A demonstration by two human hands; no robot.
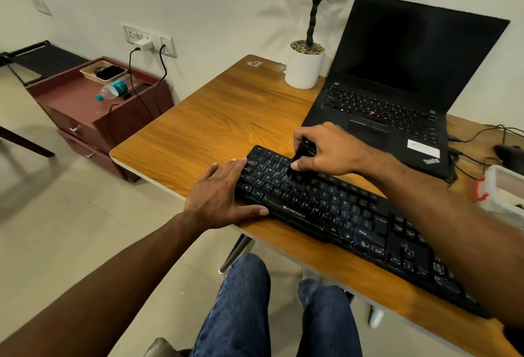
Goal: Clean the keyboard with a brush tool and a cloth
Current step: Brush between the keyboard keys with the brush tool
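A maroon cabinet (93, 113) stands left of the desk (215, 118). The left hand (224, 195) lies flat on the keyboard's (348, 215) left end at the near edge. The right hand (323, 149) grips a brush (297, 164) on the keys. Behind sit a plant (306, 64) and laptop (397, 84).

The tabletop (226, 118) at the frame's centre looks like orange-brown wood laminate, smooth with a soft sheen and a pale edge band. The keyboard (354, 220) on it is black plastic, mostly matt, with faint gloss on its keycaps. The laptop (397, 87) at upper right has a matt black shell and a dark glossy screen. The plant pot (304, 69) appears smooth and white, topped with rough pebbles. At left, the cabinet (93, 113) shows smooth maroon laminate with shiny metal handles.
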